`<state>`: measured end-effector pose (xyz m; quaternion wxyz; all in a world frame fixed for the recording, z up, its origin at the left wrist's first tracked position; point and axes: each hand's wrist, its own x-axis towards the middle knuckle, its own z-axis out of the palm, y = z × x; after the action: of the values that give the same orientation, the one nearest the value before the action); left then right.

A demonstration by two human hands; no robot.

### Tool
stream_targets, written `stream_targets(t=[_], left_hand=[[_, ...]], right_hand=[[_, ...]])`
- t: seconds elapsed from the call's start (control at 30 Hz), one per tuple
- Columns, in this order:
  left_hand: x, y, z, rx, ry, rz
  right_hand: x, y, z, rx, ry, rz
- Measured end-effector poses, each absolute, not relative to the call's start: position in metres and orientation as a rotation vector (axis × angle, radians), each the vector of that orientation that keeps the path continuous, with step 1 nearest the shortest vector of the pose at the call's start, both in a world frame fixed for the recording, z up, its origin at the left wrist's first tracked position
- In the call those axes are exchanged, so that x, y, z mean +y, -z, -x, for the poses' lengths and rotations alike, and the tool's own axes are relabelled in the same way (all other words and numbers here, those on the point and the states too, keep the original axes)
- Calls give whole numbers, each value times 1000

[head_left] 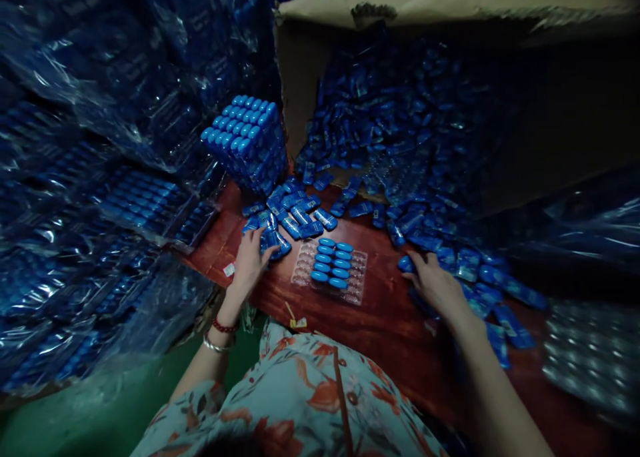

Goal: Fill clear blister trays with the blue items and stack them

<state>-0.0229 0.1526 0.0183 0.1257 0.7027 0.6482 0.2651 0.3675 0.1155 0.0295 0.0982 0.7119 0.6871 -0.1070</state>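
**Blue pieces and a half-filled tray**

My left hand [249, 260] lay on the red-brown worktop [385, 323], fingers curled loosely over a few loose blue pieces [293, 213] at the near edge of their heap; whether it actually gripped one I could not tell. My right hand [434, 280] rested palm down at the edge of the bigger pile [400, 150] spilling from the cardboard box [320, 63], its fingertips touching one blue piece [406, 264]. Between my hands sat the clear tray [331, 270], two columns of blue pieces filling its middle. A stacked block of filled trays [247, 140] stood behind the left heap.
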Motion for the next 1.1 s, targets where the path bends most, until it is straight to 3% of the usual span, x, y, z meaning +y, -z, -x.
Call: stream_targets(t=[0.2, 0.33, 0.43, 0.5, 0.67, 0.9, 1.1], left_hand=[[148, -10, 2, 1642, -537, -2121], [127, -6, -9, 1668, -686, -2079], [111, 3, -10, 1651, -762, -2157], [104, 10, -8, 1634, -762, -2213], [101, 9, 2, 1654, -807, -2177], [97, -20, 1, 1722, -1029, -1399], [91, -25, -4, 1467, -1009, -1004]], right_hand=[[96, -19, -335, 2161, 694, -2414], [76, -9, -318, 1732, 1595, -2924], [66, -7, -309, 1317, 2264, -2940], [60, -8, -306, 1184, 2467, -2903], [50, -12, -304, 1180, 2565, -2849], [41, -15, -298, 1416, 2243, -2895], [38, -19, -308, 1378, 2529, -2434]])
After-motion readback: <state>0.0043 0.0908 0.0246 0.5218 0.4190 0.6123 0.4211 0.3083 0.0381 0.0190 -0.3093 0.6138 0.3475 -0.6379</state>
